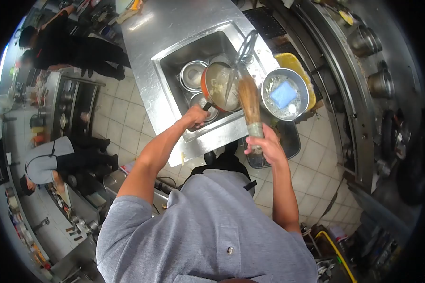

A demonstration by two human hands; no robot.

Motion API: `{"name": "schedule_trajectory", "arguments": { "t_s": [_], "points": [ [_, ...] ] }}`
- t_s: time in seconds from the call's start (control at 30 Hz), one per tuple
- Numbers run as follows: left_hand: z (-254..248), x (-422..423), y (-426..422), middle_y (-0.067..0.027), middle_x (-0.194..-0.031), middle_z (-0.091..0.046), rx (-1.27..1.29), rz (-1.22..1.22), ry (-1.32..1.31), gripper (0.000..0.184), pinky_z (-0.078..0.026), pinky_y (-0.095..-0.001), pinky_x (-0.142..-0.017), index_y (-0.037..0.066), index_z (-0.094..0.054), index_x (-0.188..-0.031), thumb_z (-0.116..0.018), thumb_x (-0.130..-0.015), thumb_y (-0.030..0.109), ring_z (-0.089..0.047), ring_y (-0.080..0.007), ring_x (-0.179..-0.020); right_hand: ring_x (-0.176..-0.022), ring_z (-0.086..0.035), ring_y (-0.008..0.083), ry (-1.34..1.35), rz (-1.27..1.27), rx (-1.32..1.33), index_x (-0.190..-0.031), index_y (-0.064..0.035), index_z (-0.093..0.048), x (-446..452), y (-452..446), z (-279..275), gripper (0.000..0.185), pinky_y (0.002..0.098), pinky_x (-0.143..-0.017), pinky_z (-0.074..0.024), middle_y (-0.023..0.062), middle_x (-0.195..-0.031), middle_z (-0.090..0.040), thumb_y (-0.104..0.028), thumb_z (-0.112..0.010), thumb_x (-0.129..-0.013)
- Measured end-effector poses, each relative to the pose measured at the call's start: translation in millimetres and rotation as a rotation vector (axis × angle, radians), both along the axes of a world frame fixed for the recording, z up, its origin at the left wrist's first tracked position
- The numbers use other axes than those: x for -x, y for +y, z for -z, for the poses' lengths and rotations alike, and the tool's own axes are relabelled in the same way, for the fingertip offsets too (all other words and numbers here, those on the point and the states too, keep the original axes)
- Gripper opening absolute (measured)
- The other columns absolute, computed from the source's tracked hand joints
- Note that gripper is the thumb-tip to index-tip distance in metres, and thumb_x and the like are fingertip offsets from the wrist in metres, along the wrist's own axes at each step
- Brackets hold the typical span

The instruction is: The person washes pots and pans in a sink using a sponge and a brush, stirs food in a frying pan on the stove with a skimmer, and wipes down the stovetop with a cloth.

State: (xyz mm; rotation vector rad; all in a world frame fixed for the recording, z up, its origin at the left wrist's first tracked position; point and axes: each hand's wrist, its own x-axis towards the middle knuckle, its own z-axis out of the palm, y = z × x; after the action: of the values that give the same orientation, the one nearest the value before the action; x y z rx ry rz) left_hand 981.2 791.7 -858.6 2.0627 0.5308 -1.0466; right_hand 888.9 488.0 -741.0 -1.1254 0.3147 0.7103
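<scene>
Toward the left, metal bowls (192, 75) crowd the sink (174, 59) beside the orange pan (216, 78). Your left hand (196, 117) is closed round its black handle (207, 106), the pan just ahead and rightward. The brush (248, 96) extends forward from your right hand (270, 145), curled about its grip. Rightmost, a blue sponge (283, 95) sits in a pot (289, 75).

The left hand (196, 118) wraps its grip around the black handle (207, 106) of a tilted orange pan (217, 85) at the counter (160, 23)'s sink (196, 48), right of metal bowls (192, 75). The right hand (269, 145) holds a brush (249, 101), its bristled end pointing far. Farther right, a blue sponge (283, 95) sits inside a metal pot (301, 104).
</scene>
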Motion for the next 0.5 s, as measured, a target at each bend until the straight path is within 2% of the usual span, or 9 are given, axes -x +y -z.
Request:
{"name": "schedule_trajectory", "arguments": {
  "t_s": [0.07,0.1,0.17,0.23,0.3,0.33,0.37,0.43,0.5],
  "points": [
    [-28,-1,-2,-0.0061,-0.056,-0.056,0.046,-0.016,0.046,0.03,-0.039,-0.0333,-0.037,0.002,-0.056,-0.065,-0.068,-0.088,0.016,-0.052,-0.0154,-0.041,-0.086,-0.069,0.0298,-0.105,-0.168,0.33,-0.138,0.0056,-0.049,-23,9,-9,0.071,0.0417,-0.079,-0.0587,0.0184,-0.111,-0.066,-0.023,-0.079,-0.08],
    [-28,6,7,-0.0061,-0.056,-0.056,0.052,-0.03,0.035,0.03,-0.039,-0.0333,-0.037,0.002,-0.056,-0.065,-0.068,-0.088,0.016,-0.052,-0.0154,-0.041,-0.086,-0.069,0.0298,-0.117,-0.181,0.336,-0.138,0.0056,-0.049,-34,11,-16,0.071,0.0417,-0.079,-0.0587,0.0184,-0.111,-0.066,-0.023,-0.079,-0.08],
    [-42,26,25,-0.004,-0.054,-0.052,0.305,-0.162,0.023,0.03,-0.038,-0.0308,-0.036,0.004,-0.054,-0.063,-0.068,-0.087,0.014,-0.05,-0.0142,-0.042,-0.098,-0.068,0.0391,-0.357,-0.301,0.683,-0.139,0.0054,-0.047,-52,15,-25,0.072,0.0442,-0.09,-0.0543,0.026,-0.117,-0.066,-0.026,-0.078,-0.082],
    [-59,51,43,-0.0015,-0.059,-0.051,0.365,-0.197,0.063,0.027,-0.038,-0.0286,-0.037,0.005,-0.053,-0.069,-0.067,-0.089,0.015,-0.05,-0.0119,-0.047,-0.112,-0.065,0.046,-0.48,-0.395,0.946,-0.142,0.0034,-0.046,-70,17,-28,0.074,0.0455,-0.1,-0.0493,0.0321,-0.123,-0.064,-0.03,-0.077,-0.083],
    [-77,81,51,-0.0005,-0.062,-0.05,0.4,-0.271,0.028,0.024,-0.039,-0.0286,-0.037,0.003,-0.056,-0.08,-0.069,-0.091,0.019,-0.05,-0.0109,-0.048,-0.114,-0.065,0.0432,-0.668,-0.666,1.092,-0.146,-0.0014,-0.045,-85,19,-46,0.08,0.0464,-0.1,-0.0496,0.0309,-0.12,-0.066,-0.034,-0.078,-0.081],
    [-95,93,49,-0.0007,-0.064,-0.051,0.427,-0.331,-0.003,0.022,-0.039,-0.0287,-0.036,0.002,-0.056,-0.084,-0.069,-0.091,0.018,-0.049,-0.0104,-0.047,-0.114,-0.066,0.0413,-0.639,-0.825,1.091,-0.148,-0.0048,-0.047,-94,18,-62,0.081,0.0464,-0.102,-0.0495,0.028,-0.118,-0.069,-0.034,-0.079,-0.08],
    [-96,103,55,-0.0005,-0.064,-0.051,0.405,-0.317,0.013,0.021,-0.039,-0.0282,-0.036,0.001,-0.056,-0.087,-0.069,-0.092,0.017,-0.05,-0.01,-0.048,-0.114,-0.066,0.0413,-0.653,-0.82,1.108,-0.148,-0.0048,-0.047,-102,12,-77,0.081,0.0464,-0.102,-0.0495,0.028,-0.118,-0.069,-0.034,-0.079,-0.08],
    [-108,126,58,-0.0003,-0.065,-0.051,0.468,-0.363,-0.025,0.02,-0.039,-0.0273,-0.035,0.001,-0.056,-0.089,-0.069,-0.092,0.016,-0.049,-0.0094,-0.047,-0.11,-0.068,0.0395,-0.727,-1.047,1.104,-0.146,-0.0069,-0.053,-112,0,-104,0.078,0.0459,-0.1,-0.051,0.0248,-0.116,-0.071,-0.032,-0.08,-0.078],
    [-115,141,62,0.0006,-0.065,-0.05,0.486,-0.414,-0.026,0.02,-0.038,-0.0267,-0.035,0.001,-0.056,-0.09,-0.068,-0.092,0.016,-0.048,-0.0086,-0.046,-0.117,-0.064,0.0364,-0.624,-1.291,1.199,-0.142,-0.0129,-0.06,-137,10,-154,0.072,0.0435,-0.103,-0.0488,0.0265,-0.126,-0.066,-0.038,-0.08,-0.077]
  ]
}}
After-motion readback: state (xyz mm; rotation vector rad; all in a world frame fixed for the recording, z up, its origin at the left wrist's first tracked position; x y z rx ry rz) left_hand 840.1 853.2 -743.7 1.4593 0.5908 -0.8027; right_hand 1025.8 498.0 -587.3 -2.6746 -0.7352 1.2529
